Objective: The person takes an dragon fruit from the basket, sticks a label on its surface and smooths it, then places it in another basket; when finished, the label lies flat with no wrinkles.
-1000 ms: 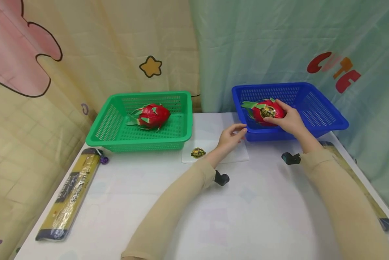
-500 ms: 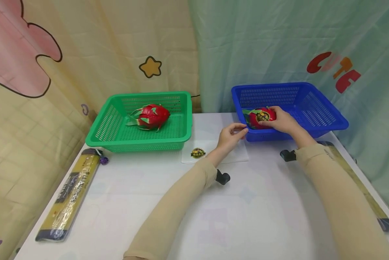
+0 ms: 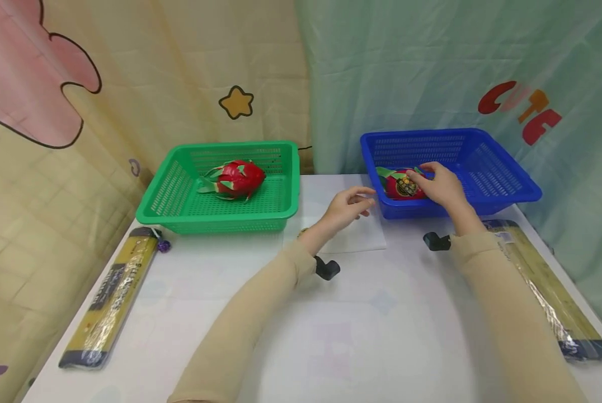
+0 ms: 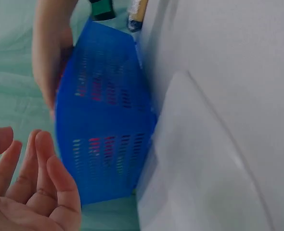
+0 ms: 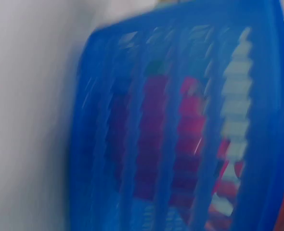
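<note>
A red dragon fruit with a round gold sticker lies in the front left corner of the blue basket. My right hand reaches over the front rim and holds the fruit's right end, fingers curled over its top. My left hand hovers open just left of the blue basket, above a white sheet, holding nothing. The left wrist view shows the left hand's relaxed fingers beside the blue basket wall. In the blurred right wrist view, the red fruit shows through the basket's slots.
A green basket at the back left holds a second dragon fruit. Long wrapped yellow rolls lie along the table's left edge and right edge. A patterned curtain hangs close behind both baskets.
My right hand has lowered the dragon fruit down into the blue basket. My left hand has come off the basket's front rim and drifted a little left, fingers spread.
</note>
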The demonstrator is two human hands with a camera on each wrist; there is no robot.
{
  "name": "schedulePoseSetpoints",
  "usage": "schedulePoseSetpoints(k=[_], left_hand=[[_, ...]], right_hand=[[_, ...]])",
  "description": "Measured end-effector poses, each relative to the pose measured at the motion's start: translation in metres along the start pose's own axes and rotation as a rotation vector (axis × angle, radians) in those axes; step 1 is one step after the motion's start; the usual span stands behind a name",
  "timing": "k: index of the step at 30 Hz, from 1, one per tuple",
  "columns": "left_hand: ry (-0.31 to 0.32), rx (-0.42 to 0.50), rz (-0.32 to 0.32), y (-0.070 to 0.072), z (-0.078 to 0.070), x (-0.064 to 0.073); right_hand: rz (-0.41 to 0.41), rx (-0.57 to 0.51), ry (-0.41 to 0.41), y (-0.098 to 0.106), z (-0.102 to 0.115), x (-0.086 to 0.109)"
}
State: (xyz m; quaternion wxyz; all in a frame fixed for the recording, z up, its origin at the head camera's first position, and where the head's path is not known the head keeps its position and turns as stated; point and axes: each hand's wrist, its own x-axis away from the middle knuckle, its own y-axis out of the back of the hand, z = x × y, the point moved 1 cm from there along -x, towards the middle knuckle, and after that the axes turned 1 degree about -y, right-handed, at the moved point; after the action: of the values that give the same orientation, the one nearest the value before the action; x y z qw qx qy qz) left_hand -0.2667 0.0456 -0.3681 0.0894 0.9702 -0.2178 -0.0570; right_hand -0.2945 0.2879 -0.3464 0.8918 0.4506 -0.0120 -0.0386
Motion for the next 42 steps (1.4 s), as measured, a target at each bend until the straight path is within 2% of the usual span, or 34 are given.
schedulePoseSetpoints(k=[4,6,8,11,14,18,21,24,28,34,42], left_hand=[[-0.063,-0.010,0.120,0.037,-0.024,0.017],[-0.108,-0.022,0.128,0.059,-0.035,0.025],[-0.147,-0.027,0.112,0.082,-0.044,0.033],[-0.181,-0.052,0.048,0.118,-0.053,0.043],[-0.183,-0.075,-0.049,0.153,-0.057,0.049],[-0.154,-0.052,-0.216,0.193,-0.056,0.053],[-0.120,-0.011,-0.322,0.215,-0.049,0.052],[-0.085,0.012,-0.401,0.230,-0.040,0.049],[-0.030,-0.024,-0.457,0.242,-0.029,0.047],[0.062,-0.075,-0.461,0.247,-0.013,0.045],[0.122,-0.139,-0.458,0.250,0.009,0.044]], right_hand=[[-0.199,-0.182,0.079,-0.006,0.021,0.016],[-0.241,-0.316,0.154,-0.013,0.038,0.024],[-0.242,-0.429,0.236,-0.023,0.055,0.032],[-0.181,-0.552,0.335,-0.042,0.081,0.042],[-0.088,-0.635,0.371,-0.062,0.104,0.050],[0.032,-0.662,0.341,-0.091,0.127,0.056],[0.091,-0.643,0.297,-0.113,0.138,0.059],[0.113,-0.614,0.258,-0.131,0.143,0.060],[0.134,-0.594,0.244,-0.148,0.146,0.061],[0.144,-0.607,0.253,-0.165,0.149,0.063],[0.143,-0.630,0.256,-0.173,0.156,0.066]])
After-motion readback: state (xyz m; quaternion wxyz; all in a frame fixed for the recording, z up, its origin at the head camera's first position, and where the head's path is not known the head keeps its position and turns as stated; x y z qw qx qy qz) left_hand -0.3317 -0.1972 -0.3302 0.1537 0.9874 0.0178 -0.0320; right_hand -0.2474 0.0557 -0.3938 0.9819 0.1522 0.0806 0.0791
